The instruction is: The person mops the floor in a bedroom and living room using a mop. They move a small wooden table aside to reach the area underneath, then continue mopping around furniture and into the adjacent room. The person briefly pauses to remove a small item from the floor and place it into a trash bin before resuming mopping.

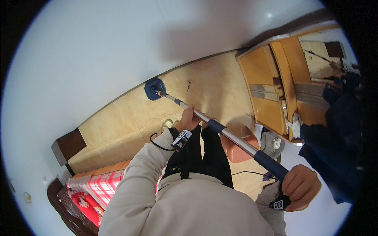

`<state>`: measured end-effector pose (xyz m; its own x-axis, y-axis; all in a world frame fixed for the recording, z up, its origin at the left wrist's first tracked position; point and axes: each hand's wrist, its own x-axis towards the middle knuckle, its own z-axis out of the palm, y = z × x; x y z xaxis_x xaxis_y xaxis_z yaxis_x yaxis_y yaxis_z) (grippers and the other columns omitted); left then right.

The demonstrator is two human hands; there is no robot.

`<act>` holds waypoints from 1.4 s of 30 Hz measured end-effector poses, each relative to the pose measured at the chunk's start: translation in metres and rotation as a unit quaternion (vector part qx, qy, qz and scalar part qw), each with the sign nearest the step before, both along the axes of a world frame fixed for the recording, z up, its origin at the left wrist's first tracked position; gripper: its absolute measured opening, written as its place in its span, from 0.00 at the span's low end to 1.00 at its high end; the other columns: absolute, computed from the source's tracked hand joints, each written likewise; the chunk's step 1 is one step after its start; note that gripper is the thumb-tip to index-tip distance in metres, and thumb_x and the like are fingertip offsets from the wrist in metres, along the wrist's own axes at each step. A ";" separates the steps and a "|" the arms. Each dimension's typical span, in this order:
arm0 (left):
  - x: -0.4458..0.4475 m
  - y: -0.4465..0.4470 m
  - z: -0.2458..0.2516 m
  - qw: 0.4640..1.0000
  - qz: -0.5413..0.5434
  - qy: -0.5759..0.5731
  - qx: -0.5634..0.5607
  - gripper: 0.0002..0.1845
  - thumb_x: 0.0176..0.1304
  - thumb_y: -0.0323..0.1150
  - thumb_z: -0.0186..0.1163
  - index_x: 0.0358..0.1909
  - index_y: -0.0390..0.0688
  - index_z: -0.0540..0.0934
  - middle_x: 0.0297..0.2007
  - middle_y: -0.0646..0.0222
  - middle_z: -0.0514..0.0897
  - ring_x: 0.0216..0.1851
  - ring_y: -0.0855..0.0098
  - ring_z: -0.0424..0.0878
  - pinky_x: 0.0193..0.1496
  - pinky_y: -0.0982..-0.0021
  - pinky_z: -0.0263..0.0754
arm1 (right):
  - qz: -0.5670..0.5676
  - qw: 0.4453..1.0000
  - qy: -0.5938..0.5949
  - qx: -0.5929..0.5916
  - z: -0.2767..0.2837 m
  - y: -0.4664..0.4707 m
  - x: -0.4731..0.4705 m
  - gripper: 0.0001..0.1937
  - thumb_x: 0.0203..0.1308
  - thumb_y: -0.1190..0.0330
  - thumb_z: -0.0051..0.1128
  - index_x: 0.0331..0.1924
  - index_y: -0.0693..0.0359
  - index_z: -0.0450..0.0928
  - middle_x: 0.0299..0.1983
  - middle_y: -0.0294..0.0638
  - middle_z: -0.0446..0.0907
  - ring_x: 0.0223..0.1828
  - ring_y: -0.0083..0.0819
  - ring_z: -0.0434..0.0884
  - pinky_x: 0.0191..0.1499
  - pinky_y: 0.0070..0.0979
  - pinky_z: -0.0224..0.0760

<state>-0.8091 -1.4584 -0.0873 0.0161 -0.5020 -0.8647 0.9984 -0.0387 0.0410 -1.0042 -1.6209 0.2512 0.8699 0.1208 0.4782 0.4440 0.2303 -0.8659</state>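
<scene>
Both of my hands grip one long mop with a metal pole. My left hand (190,118) is closed around the bare metal of the pole (239,141), below its middle blue sleeve. At the upper end, my right hand (301,187) is wrapped over the dark blue grip (270,165). The flat blue mop head (155,89) rests on the tiled floor against the foot of the white wall. A few small dark marks (188,85) lie on the floor to the right of the mop head. The fingers of my left hand are partly hidden behind the pole.
A wooden wardrobe (260,66) with a mirror stands at the right, dark clothing (327,156) hanging near it. A pink plastic bin (236,147) is beside my legs. Slippers (167,124) lie on the floor. At the left are a bed (106,184) and a dark wall-side box (71,144).
</scene>
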 end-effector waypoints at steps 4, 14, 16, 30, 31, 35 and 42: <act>-0.018 -0.033 0.006 0.993 -0.040 0.049 0.095 0.09 0.55 0.31 0.45 0.19 0.42 0.63 0.16 0.66 0.68 0.21 0.69 0.69 0.32 0.67 0.70 | -0.018 1.000 0.006 -0.015 0.014 0.003 -0.038 0.06 0.47 0.73 0.55 0.24 0.70 0.77 0.12 0.38 0.69 0.11 0.24 0.68 0.18 0.17 0.62; -0.208 -0.067 0.001 0.953 -0.232 -0.136 -0.140 0.06 0.48 0.32 0.53 0.22 0.44 0.67 0.17 0.69 0.69 0.22 0.71 0.71 0.28 0.72 0.69 | -0.388 0.919 -0.076 -0.015 0.071 0.068 -0.147 0.08 0.47 0.75 0.49 0.33 0.54 0.74 0.06 0.29 0.56 0.05 0.18 0.59 0.10 0.17 0.57; -0.253 -0.087 0.016 0.970 -0.225 -0.020 -0.089 0.06 0.48 0.32 0.54 0.24 0.42 0.69 0.17 0.68 0.70 0.20 0.70 0.72 0.25 0.71 0.70 | -0.425 0.870 -0.250 0.030 0.068 0.078 -0.165 0.09 0.48 0.74 0.50 0.35 0.52 0.74 0.06 0.28 0.61 0.06 0.16 0.60 0.10 0.18 0.62; -0.194 -0.084 0.024 0.966 -0.248 -0.008 -0.068 0.07 0.52 0.32 0.50 0.19 0.43 0.67 0.18 0.68 0.71 0.20 0.70 0.72 0.25 0.71 0.71 | -0.795 0.597 -0.084 -0.064 0.029 0.087 -0.199 0.06 0.54 0.70 0.41 0.23 0.58 0.64 0.07 0.27 0.59 0.07 0.13 0.57 0.15 0.11 0.52; -0.178 -0.080 0.016 0.970 -0.239 -0.009 -0.046 0.08 0.52 0.32 0.50 0.18 0.44 0.66 0.18 0.69 0.70 0.20 0.71 0.71 0.25 0.70 0.71 | -0.767 0.635 -0.092 -0.007 0.020 0.081 -0.191 0.06 0.55 0.70 0.41 0.25 0.60 0.66 0.07 0.27 0.59 0.07 0.13 0.58 0.14 0.10 0.52; -0.118 -0.053 -0.007 0.980 -0.198 -0.003 -0.024 0.08 0.54 0.33 0.49 0.19 0.45 0.66 0.16 0.71 0.68 0.19 0.71 0.70 0.25 0.70 0.71 | -0.691 0.715 -0.097 0.042 -0.012 0.063 -0.158 0.07 0.58 0.70 0.40 0.36 0.64 0.66 0.07 0.29 0.59 0.06 0.13 0.58 0.10 0.11 0.50; -0.072 0.023 -0.028 0.991 -0.095 -0.076 0.049 0.05 0.52 0.32 0.49 0.22 0.45 0.66 0.17 0.72 0.67 0.20 0.73 0.68 0.28 0.71 0.69 | -0.544 0.836 -0.016 0.060 -0.052 0.060 -0.118 0.02 0.54 0.75 0.44 0.29 0.65 0.67 0.09 0.32 0.63 0.07 0.19 0.63 0.11 0.15 0.59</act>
